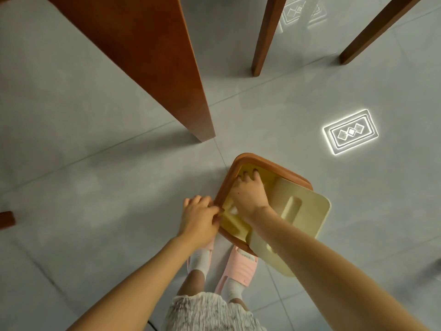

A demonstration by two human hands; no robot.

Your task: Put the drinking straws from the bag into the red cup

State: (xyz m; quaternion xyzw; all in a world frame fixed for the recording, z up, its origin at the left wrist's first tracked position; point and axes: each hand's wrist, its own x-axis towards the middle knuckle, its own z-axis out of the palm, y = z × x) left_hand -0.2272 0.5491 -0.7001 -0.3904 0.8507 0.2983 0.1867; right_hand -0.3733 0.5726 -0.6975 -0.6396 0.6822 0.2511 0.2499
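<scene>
No straws, bag or red cup are in view. A small bin with a brown rim [274, 163] and a pale yellow inside stands on the floor just ahead of my feet. Its cream flap lid [307, 220] is tilted up on the right side. My left hand [198, 217] grips the bin's near-left rim, thumb and fingers pinched on the edge. My right hand [250, 194] reaches down into the bin with fingers spread against the far inner wall. Nothing shows in its grasp, and the palm side is hidden.
Grey tiled floor all around. A broad wooden table leg [167, 68] stands to the upper left, with two thinner wooden legs [265, 37] [379, 27] at the back. A bright lamp reflection [350, 132] lies on the tiles to the right. My feet wear pink slippers [241, 266].
</scene>
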